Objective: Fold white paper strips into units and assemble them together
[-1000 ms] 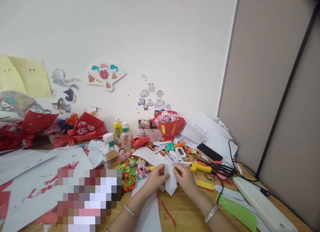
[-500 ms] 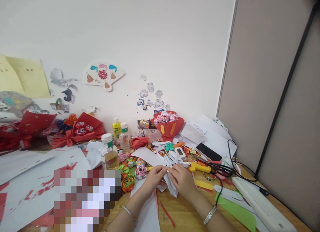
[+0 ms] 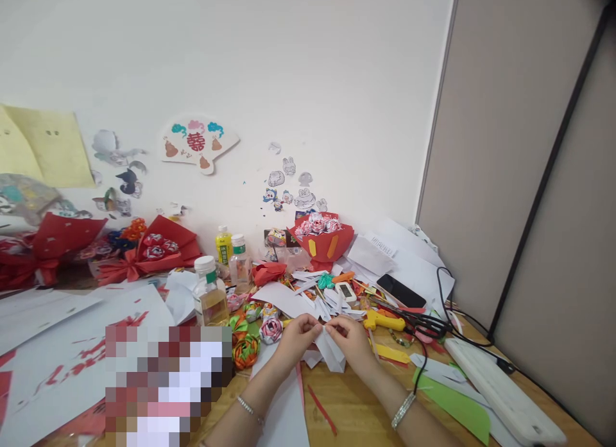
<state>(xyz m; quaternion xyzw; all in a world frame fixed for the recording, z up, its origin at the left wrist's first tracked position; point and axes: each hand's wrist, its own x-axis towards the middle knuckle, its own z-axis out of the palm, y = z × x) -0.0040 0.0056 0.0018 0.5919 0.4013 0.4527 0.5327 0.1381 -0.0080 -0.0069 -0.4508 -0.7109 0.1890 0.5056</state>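
Note:
A folded piece of white paper (image 3: 332, 352) hangs between my two hands above the wooden table. My left hand (image 3: 299, 338) pinches its upper edge from the left, thumb and forefinger pressed together. From the right, my right hand (image 3: 350, 339) pinches the same edge, close to the left fingertips. Just left of my left hand lie a pink and white paper rose (image 3: 271, 330) and an orange and green paper rose (image 3: 246, 351). A yellow glue gun (image 3: 384, 321) lies to the right of my right hand, its cord running off to the right.
A bottle of amber liquid (image 3: 210, 299) stands at left. Behind my hands are paper scraps, a small white timer (image 3: 345, 292) and a red bouquet (image 3: 321, 242). At right lie a phone (image 3: 402, 291), black cables and a long white power strip (image 3: 505, 389).
My fingertips have drawn slightly apart along the paper's upper edge. The paper now faces me more broadly, and the camera has shifted slightly.

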